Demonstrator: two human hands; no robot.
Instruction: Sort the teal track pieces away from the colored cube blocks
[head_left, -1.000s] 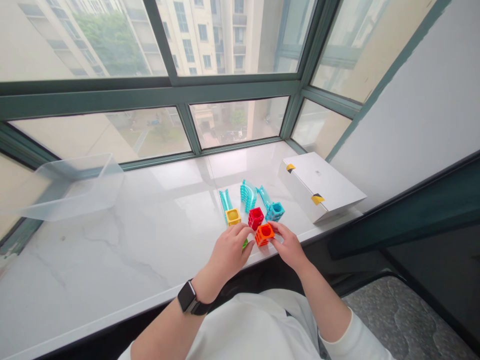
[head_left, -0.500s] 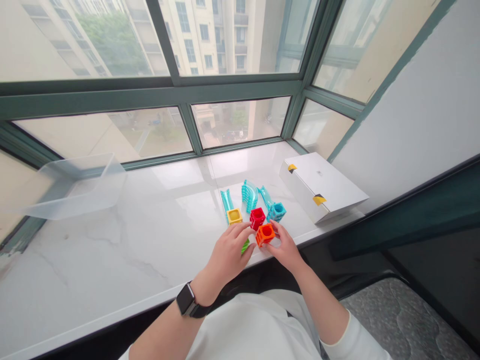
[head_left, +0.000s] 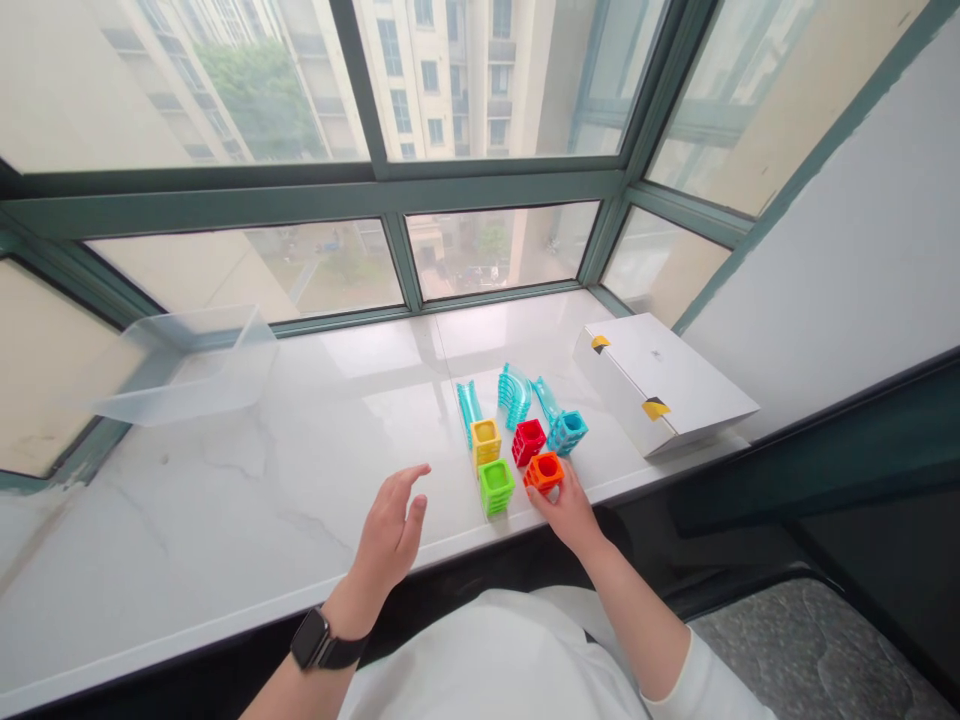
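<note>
"Left hand (head_left: 391, 525) hangs half-spread, empty; right hand (head_left: 568, 508) grips the orange block (head_left: 544, 475) at its eleven o'clock."
"Anything crowding that block?"
"Red block (head_left: 528, 444) at eleven, green block (head_left: 496, 489) at nine."

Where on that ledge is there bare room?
Widest: the white marbled ledge between the translucent plastic bin and the yellow square plastic block, the left hand over its front. Another patch separates the curved turquoise plastic track from the green-framed window. It's crowded around the orange square plastic block in the right hand.
</note>
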